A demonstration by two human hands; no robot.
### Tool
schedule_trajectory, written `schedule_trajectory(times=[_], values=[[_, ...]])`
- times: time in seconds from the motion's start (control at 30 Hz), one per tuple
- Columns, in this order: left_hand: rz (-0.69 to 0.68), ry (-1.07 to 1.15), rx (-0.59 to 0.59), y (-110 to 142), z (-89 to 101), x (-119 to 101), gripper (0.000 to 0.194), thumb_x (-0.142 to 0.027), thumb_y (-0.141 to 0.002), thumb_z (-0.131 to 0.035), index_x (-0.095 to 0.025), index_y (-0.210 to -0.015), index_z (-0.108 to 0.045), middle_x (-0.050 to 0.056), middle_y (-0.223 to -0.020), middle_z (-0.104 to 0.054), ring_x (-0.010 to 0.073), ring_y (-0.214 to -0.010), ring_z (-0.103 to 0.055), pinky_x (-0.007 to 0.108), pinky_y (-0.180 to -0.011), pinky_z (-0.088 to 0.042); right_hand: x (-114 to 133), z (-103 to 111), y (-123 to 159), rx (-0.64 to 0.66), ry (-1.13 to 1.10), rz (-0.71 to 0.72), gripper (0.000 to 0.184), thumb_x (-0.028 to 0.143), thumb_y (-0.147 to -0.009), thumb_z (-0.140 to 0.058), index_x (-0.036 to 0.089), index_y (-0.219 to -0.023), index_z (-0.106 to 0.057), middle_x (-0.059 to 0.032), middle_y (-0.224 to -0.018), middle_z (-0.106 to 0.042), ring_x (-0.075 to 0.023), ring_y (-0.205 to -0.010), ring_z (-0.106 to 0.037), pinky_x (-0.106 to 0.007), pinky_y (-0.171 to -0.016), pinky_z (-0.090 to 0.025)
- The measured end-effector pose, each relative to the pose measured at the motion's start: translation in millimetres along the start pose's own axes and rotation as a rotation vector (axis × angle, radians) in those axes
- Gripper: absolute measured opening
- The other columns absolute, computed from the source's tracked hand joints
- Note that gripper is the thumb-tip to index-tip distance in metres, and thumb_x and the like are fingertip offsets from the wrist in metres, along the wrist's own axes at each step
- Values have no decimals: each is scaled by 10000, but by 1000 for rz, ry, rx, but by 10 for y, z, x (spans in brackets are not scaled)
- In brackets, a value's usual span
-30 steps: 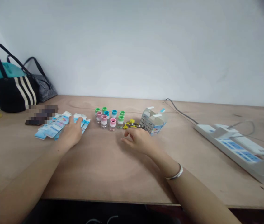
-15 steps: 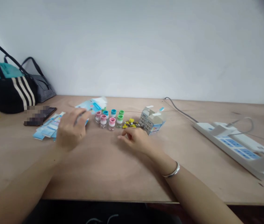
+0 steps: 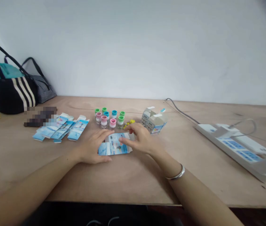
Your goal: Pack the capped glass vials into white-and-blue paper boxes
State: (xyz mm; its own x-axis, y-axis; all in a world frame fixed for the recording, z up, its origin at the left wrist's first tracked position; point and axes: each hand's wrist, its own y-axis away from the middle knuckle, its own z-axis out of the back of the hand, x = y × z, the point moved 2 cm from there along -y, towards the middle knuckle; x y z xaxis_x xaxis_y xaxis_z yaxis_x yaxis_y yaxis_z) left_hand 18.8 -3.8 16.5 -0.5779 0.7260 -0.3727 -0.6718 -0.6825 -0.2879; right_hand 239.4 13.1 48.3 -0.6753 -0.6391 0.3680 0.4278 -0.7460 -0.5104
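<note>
A flat, blue-and-white folding carton [image 3: 116,150] lies on the table in front of me, between my hands. My left hand [image 3: 93,147] has its left end between the thumb at the near edge and the fingers at the far edge. Over the right end, my right hand [image 3: 140,138] rests its thumb on the printed face, its fingers bent across the far corner. Just beyond stand several small clear bottles with pink, blue and green tops [image 3: 112,122]. Small yellow pieces [image 3: 130,123] sit beside them, partly hidden by my right fingers.
More flat cartons [image 3: 77,129] are fanned out at left near a dark, blurred-out phone [image 3: 42,117]. Opened-up cartons [image 3: 155,121] stand right of the bottles. A white power strip [image 3: 231,147] with cables lies at right, and bags [image 3: 10,91] stand at back left.
My left hand has picked a carton from the left pile, swung it rightward and laid it in front of me. My right hand has come onto its right end.
</note>
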Motion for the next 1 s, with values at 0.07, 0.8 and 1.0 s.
schedule_trajectory(times=[0.07,0.8,1.0], values=[[47,60,18,0,19,21,976,-462,-648,-731,-249,-1431,-189,111,-1446,-345,323,-1312,-349,489,-1063,-333,26,-48,3,152,-41,91,520,565,-675,-683,175,-1015,-626,-85,-943,-638,-227,-886,-580,-340,-776,-444],[165,299,-285,-84,39,154,225,-328,-853,-519,-193,-983,-645,49,-1006,-672,194,-945,-609,311,-834,-476,-64,-129,-7,170,-252,-102,623,495,-734,-666,162,-1230,-489,-86,-925,-672,-195,-766,-660,-318,-683,-515],[339,604,-309,-73,-22,222,316,-420,-832,-541,-160,-993,-620,50,-925,-688,214,-855,-640,328,-752,-519,-101,-15,-43,-9,-223,-54,486,469,-802,-597,159,-1171,-531,-81,-912,-664,-169,-721,-629,-298,-653,-494]])
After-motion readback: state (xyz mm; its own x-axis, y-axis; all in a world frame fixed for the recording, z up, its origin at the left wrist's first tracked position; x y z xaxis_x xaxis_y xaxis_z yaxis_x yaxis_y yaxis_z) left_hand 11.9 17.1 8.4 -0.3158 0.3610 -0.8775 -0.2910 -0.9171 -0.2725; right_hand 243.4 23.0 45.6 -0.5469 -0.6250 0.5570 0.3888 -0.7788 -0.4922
